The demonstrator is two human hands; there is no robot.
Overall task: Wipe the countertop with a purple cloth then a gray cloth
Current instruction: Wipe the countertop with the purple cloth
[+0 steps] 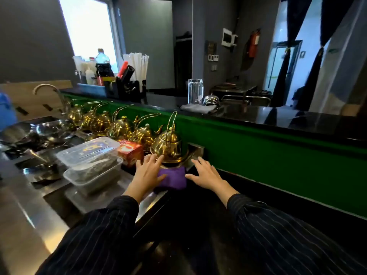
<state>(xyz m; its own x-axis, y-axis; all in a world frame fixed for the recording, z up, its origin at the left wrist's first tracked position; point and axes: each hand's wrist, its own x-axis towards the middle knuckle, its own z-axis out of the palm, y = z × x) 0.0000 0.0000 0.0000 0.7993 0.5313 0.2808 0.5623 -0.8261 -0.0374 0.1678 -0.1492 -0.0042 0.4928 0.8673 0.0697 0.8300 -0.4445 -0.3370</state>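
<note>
Between left hand point(148, 172) and right hand point(206, 173), grips apart, lies the purple cloth point(173, 179).

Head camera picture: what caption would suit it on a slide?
Left hand and right hand, fingers spread, flank a purple cloth on the dark countertop beside a row of gold teapots.

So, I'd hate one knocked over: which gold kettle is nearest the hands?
The rightmost gold kettle, ending the row, just beyond the left hand.

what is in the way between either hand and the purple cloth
Nothing visible. The purple cloth lies between the left hand and right hand, both at its edges; the gold teapot stands behind it.
</note>
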